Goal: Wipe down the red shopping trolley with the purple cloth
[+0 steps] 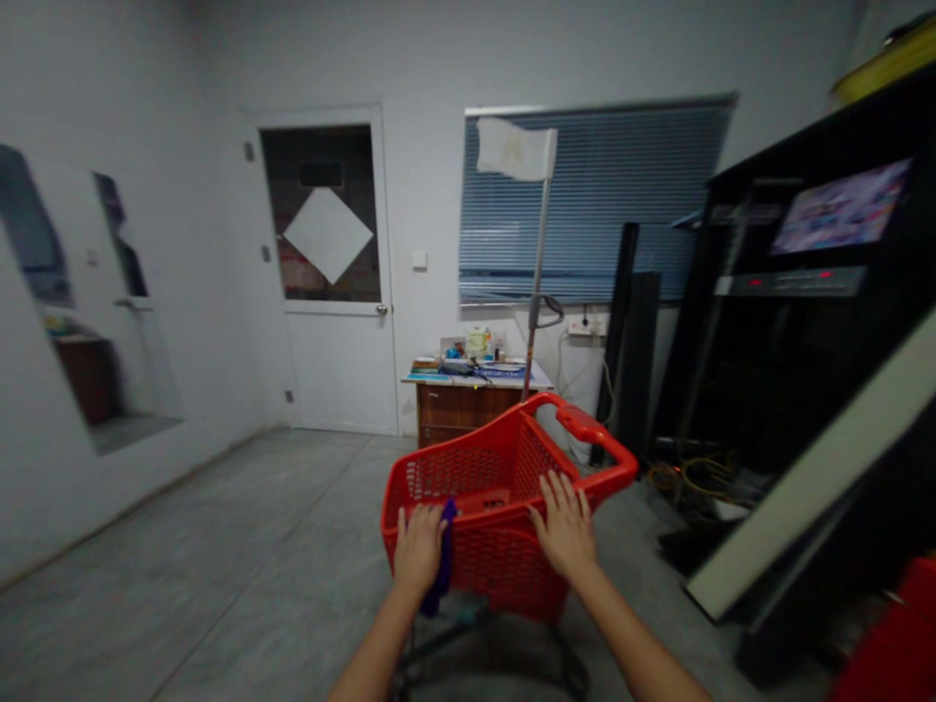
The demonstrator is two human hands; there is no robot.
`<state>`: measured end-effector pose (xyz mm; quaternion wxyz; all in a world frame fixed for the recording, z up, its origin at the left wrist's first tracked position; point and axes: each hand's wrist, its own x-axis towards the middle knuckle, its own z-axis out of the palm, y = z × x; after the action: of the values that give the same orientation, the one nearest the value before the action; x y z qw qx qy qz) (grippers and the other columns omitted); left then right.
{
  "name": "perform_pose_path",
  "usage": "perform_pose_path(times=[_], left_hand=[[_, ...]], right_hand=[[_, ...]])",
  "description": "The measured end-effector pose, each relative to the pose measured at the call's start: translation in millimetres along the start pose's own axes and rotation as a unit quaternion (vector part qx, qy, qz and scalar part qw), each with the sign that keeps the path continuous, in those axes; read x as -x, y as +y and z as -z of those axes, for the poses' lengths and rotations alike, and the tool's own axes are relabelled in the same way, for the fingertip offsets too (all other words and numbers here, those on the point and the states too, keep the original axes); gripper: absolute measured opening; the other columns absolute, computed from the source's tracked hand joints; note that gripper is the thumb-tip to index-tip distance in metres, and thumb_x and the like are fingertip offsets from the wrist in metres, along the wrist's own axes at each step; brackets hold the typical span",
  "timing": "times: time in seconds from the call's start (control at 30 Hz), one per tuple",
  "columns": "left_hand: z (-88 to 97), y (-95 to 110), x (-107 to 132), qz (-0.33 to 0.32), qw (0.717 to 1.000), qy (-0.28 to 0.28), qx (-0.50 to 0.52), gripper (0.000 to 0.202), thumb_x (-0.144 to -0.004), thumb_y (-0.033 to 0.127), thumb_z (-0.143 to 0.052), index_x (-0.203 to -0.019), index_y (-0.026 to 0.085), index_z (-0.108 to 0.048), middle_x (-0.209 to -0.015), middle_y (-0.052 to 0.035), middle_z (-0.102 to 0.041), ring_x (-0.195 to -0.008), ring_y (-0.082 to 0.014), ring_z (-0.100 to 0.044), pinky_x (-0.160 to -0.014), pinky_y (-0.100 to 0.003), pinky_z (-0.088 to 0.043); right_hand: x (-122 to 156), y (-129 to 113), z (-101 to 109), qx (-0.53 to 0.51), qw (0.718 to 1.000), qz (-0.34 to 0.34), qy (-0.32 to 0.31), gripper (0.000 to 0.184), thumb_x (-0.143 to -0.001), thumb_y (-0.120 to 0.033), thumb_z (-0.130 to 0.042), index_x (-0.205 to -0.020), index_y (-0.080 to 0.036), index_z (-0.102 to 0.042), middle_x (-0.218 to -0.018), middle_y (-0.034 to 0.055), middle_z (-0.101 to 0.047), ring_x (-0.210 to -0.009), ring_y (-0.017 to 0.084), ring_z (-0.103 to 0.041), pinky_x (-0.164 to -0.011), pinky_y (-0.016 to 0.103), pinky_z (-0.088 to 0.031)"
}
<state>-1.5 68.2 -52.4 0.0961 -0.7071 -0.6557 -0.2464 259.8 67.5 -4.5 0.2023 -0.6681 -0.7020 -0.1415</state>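
**Status.** My view shows a red plastic shopping cart (504, 575) directly ahead of me on its dark wheeled base (566, 658). It stands on the grey floor (219, 565). A purple cloth (443, 558) hangs down over the near rim (497, 512) of the cart, and its lower end reaches below the rim. I can see no other loose item in the cart from this angle.

**Grip state.** The left grip (419, 551) is mostly closed over the near rim, with the cloth against its thumb side. I cannot tell whether it has the cloth pinched or only lies beside it. The right grip (565, 526) is open, with the fingers spread and resting on the same rim, and it holds nothing. The cart's raised handle (581, 424) lies beyond both grips, untouched.

**Surroundings.** A pole (537, 283) carrying a white flag (516, 148) rises just behind the far end of the cart. Farther ahead, a tabletop (475, 380) with papers and small containers stands on wooden drawers (460, 414), between a door (329, 361) and window blinds (592, 195). To the right stands a black cabinet (760, 361) with a lit screen (840, 207), and yellow cables (691, 478) lie on the floor near its base.
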Motion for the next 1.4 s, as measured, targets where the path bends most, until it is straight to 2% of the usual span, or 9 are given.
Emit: perform_pose_path(times=[0.1,0.3,0.37,0.5,0.63,0.77,0.93,1.23,1.4], left_hand=[[-4.0,8,3,0.041,0.999,0.014,-0.025,0.041,-0.099,0.025,-0.035,-0.134,0.020,-0.057,-0.140,-0.0108,-0.057,-0.135,-0.0287,-0.046,-0.116,-0.056,-0.028],[-18.2,93,-10,-0.010,0.999,-0.021,0.025,0.051,-0.098,0.027,-0.037,-0.148,0.018,-0.039,-0.154,-0.0126,-0.040,-0.142,-0.0294,-0.037,-0.116,-0.051,-0.031],[-18.7,106,-15,-0.047,0.997,-0.035,0.049,0.053,-0.097,0.023,-0.036,-0.150,0.020,-0.036,-0.156,-0.0109,-0.037,-0.142,-0.0270,-0.036,-0.116,-0.050,-0.031],[-16.2,81,-15,-0.088,0.994,-0.031,0.053,0.050,-0.097,0.019,-0.035,-0.145,0.026,-0.043,-0.153,-0.0050,-0.043,-0.142,-0.0222,-0.038,-0.119,-0.050,-0.027],[-15.9,44,-4,-0.032,0.999,0.007,0.010,0.046,-0.097,0.017,-0.035,-0.140,0.022,-0.051,-0.148,-0.0089,-0.049,-0.141,-0.0249,-0.038,-0.119,-0.053,-0.025],[-15.6,68,-3,0.030,0.999,0.016,0.004,0.049,-0.095,0.017,-0.036,-0.143,0.020,-0.047,-0.151,-0.0117,-0.044,-0.143,-0.0296,-0.035,-0.116,-0.057,-0.027],[-14.3,109,-14,-0.050,0.996,-0.027,0.066,0.055,-0.095,0.017,-0.037,-0.150,0.025,-0.036,-0.158,-0.0075,-0.033,-0.145,-0.0252,-0.030,-0.118,-0.052,-0.027],[-1.4,28,-15,-0.043,0.998,-0.040,0.010,0.045,-0.096,0.019,-0.035,-0.137,0.021,-0.053,-0.145,-0.0094,-0.053,-0.138,-0.0252,-0.043,-0.119,-0.055,-0.022],[-1.7,76,-17,-0.028,0.998,-0.046,0.030,0.052,-0.093,0.019,-0.039,-0.146,0.019,-0.043,-0.151,-0.0100,-0.045,-0.141,-0.0276,-0.038,-0.118,-0.054,-0.025]], right_hand=[[-1,-1,-3,-0.001,1.000,0.002,0.002,0.069,-0.095,-0.057,-0.032,-0.147,-0.012,-0.041,-0.155,0.0078,-0.037,-0.148,0.030,-0.016,-0.120,0.046,-0.006],[0,-14,3,-0.004,1.000,-0.008,-0.005,0.071,-0.095,-0.058,-0.029,-0.144,-0.009,-0.046,-0.150,0.0089,-0.044,-0.147,0.034,-0.014,-0.120,0.048,-0.005],[1,-14,8,-0.003,1.000,-0.009,-0.010,0.069,-0.096,-0.056,-0.029,-0.144,-0.010,-0.046,-0.150,0.0086,-0.045,-0.147,0.033,-0.016,-0.120,0.048,-0.005],[4,-10,10,-0.005,1.000,-0.005,-0.014,0.067,-0.096,-0.055,-0.032,-0.146,-0.013,-0.043,-0.152,0.0047,-0.042,-0.147,0.032,-0.016,-0.120,0.046,-0.005],[5,-13,6,-0.010,1.000,-0.010,-0.020,0.069,-0.096,-0.057,-0.031,-0.148,-0.013,-0.040,-0.154,0.0035,-0.039,-0.147,0.033,-0.014,-0.120,0.047,-0.004],[4,-24,7,-0.018,0.999,-0.021,-0.024,0.073,-0.094,-0.059,-0.032,-0.147,-0.010,-0.041,-0.153,0.0070,-0.040,-0.147,0.035,-0.014,-0.119,0.050,-0.006],[2,-28,15,-0.025,0.999,-0.016,-0.032,0.069,-0.095,-0.057,-0.033,-0.146,-0.012,-0.044,-0.152,0.0060,-0.042,-0.146,0.035,-0.018,-0.119,0.050,-0.009],[2,19,14,-0.012,0.999,-0.014,0.037,0.070,-0.095,-0.055,-0.034,-0.147,-0.008,-0.040,-0.155,0.0095,-0.036,-0.147,0.029,-0.020,-0.120,0.044,-0.012],[4,9,12,-0.012,0.999,-0.029,0.040,0.075,-0.093,-0.059,-0.035,-0.145,-0.005,-0.043,-0.153,0.0106,-0.040,-0.146,0.035,-0.017,-0.119,0.049,-0.011]])
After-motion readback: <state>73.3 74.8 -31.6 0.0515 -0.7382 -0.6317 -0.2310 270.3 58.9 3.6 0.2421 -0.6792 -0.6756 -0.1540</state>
